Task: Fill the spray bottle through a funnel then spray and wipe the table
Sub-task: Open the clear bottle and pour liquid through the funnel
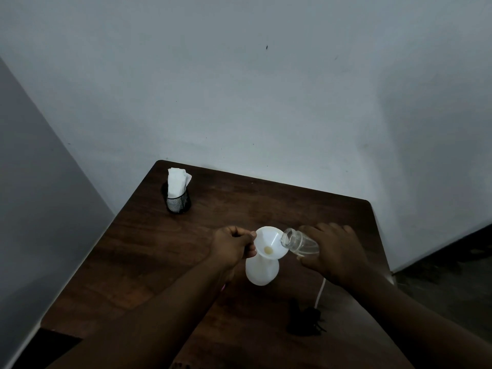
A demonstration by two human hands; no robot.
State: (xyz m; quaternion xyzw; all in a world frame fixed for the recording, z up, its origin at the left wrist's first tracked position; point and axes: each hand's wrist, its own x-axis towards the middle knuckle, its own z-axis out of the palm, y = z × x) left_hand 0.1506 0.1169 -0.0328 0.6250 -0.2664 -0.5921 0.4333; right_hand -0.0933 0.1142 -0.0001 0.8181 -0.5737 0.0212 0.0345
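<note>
A white spray bottle body (262, 271) stands upright near the middle of the dark wooden table (159, 249), its sprayer head off. A white funnel (270, 242) sits in its neck, with a little yellowish liquid at the bottom of the cone. My left hand (233, 246) pinches the funnel's left rim. My right hand (336, 255) holds a small clear bottle (299, 242) tipped sideways, its open mouth over the funnel's right rim. The clear bottle looks nearly empty.
A black mesh cup (177, 199) holding white paper tissues (177, 181) stands at the table's far left corner. The black sprayer head (306, 319) with its white tube (319, 291) lies on the table under my right forearm. Walls close off the far and left sides.
</note>
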